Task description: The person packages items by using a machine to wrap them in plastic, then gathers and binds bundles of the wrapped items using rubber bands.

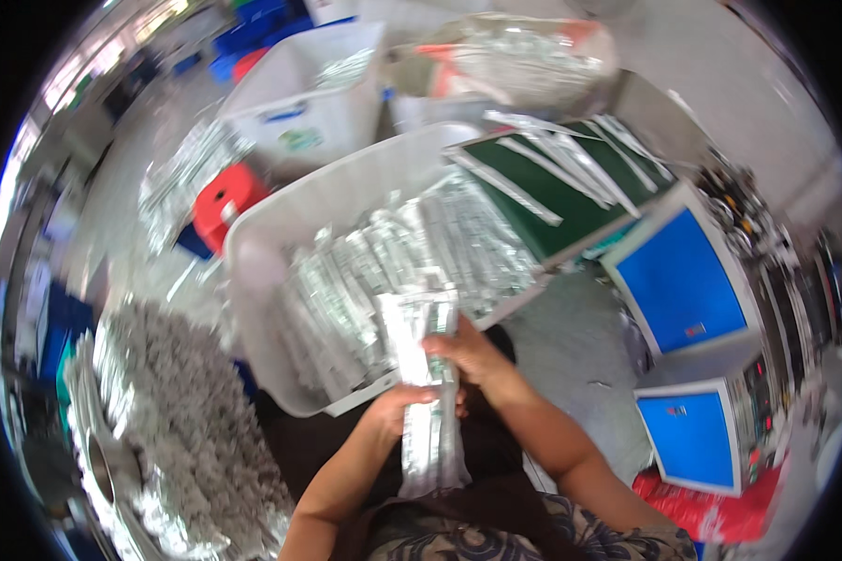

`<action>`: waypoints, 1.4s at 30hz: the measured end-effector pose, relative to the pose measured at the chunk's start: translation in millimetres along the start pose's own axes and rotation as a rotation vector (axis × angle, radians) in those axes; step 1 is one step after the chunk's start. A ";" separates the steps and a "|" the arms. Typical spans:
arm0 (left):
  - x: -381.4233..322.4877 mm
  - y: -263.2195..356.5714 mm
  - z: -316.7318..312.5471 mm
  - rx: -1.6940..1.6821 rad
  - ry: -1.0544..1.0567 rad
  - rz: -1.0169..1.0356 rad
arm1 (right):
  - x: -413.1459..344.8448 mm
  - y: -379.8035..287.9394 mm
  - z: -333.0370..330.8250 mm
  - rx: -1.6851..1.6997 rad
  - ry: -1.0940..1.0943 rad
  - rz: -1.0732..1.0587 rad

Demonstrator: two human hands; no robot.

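Both my hands grip a bundle of long, flat silvery plastic packets (429, 435) above my lap. My left hand (396, 409) wraps around its lower half from the left. Higher up, my right hand (466, 350) clasps it from the right, thumb across the front. Beyond the bundle's upper end stands a large white plastic tub (252, 280), tilted in the view. Rows of similar silvery packets (365, 273) lie side by side in it. Glare and blur hide what the packets contain.
A green conveyor belt (526, 182) with several loose strips (509, 186) reaches over the tub's far right. Blue-doored machine cabinets (680, 280) stand right. A big heap of silvery packets (182, 421) rises at left. Behind are a red stool (228, 200), a white bin (309, 112) and a filled sack (519, 63).
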State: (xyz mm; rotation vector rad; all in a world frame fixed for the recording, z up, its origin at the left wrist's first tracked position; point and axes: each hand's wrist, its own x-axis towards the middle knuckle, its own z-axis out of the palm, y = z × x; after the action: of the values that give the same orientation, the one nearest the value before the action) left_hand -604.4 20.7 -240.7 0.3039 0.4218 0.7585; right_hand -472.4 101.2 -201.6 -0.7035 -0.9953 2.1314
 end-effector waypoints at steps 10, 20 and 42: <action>-18.5 21.0 -15.9 -0.173 -0.222 0.040 | 74.8 -34.0 39.5 -0.980 -0.521 -0.067; -93.5 40.4 -68.0 -0.277 0.353 0.475 | 198.1 150.3 3.0 -1.786 0.256 -0.226; -99.4 22.0 -102.5 -0.482 0.346 0.589 | -10.7 90.2 98.0 -1.233 0.079 -0.148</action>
State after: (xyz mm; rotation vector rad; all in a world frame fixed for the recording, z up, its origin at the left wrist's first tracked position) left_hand -730.4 -23.5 -295.6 -0.1754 0.4627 1.4694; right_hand -565.1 6.3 -217.1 -1.1734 -2.2183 1.1551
